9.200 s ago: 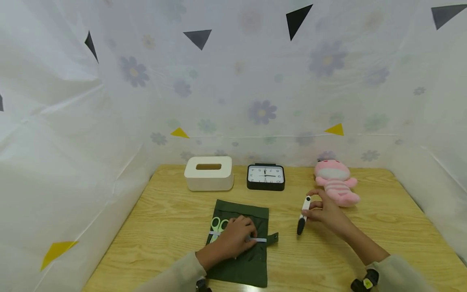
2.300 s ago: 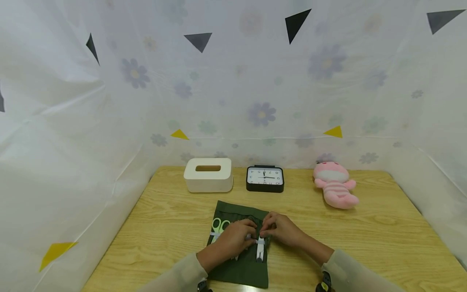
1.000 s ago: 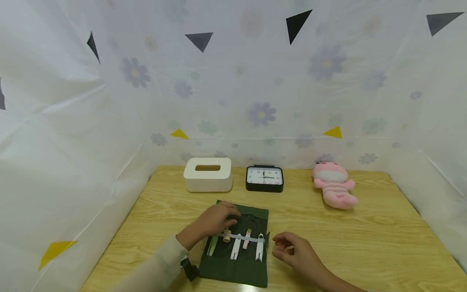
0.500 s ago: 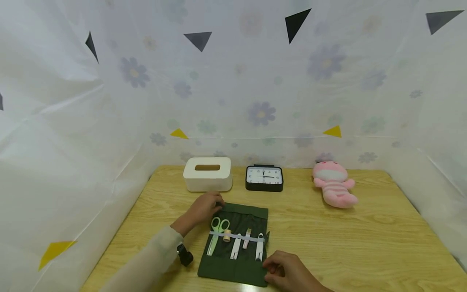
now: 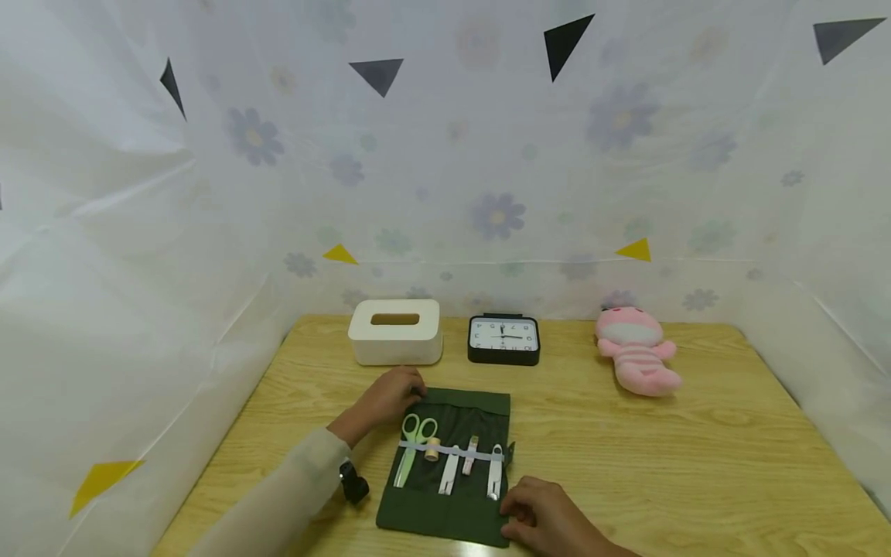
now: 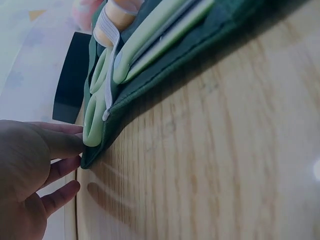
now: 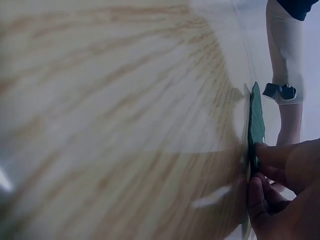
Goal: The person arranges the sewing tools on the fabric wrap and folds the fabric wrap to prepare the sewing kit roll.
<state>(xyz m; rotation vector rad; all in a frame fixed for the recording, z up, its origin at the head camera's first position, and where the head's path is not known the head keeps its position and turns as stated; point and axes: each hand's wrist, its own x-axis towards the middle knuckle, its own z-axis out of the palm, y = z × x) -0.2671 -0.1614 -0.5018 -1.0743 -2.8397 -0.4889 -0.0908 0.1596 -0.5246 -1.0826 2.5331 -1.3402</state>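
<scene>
A dark green fabric tool roll [image 5: 445, 507] lies flat and unrolled on the table. Under its pale elastic strap sit light green scissors [image 5: 409, 456], a small beige spool [image 5: 432, 449], a slim white tool [image 5: 449, 472], a small pinkish-white clipper-like piece [image 5: 470, 455] and another white tool [image 5: 495, 473] at the right. My left hand [image 5: 391, 393] pinches the roll's far left corner, beside the scissor handles [image 6: 94, 120]. At the near right edge, the thumb and finger of my right hand [image 5: 546, 517] pinch the cloth [image 7: 256, 117].
Behind the roll stand a white tissue box [image 5: 395, 352] and a black-framed clock [image 5: 504, 357]. A pink plush toy [image 5: 636, 356] lies at the back right of the wooden table [image 5: 668, 464]. White floral sheeting [image 5: 431, 170] encloses the table's back and sides.
My right hand put a white tool with a black end under the strap, let go and moved to the near right edge. My left hand shifted from mid-roll to the far left corner.
</scene>
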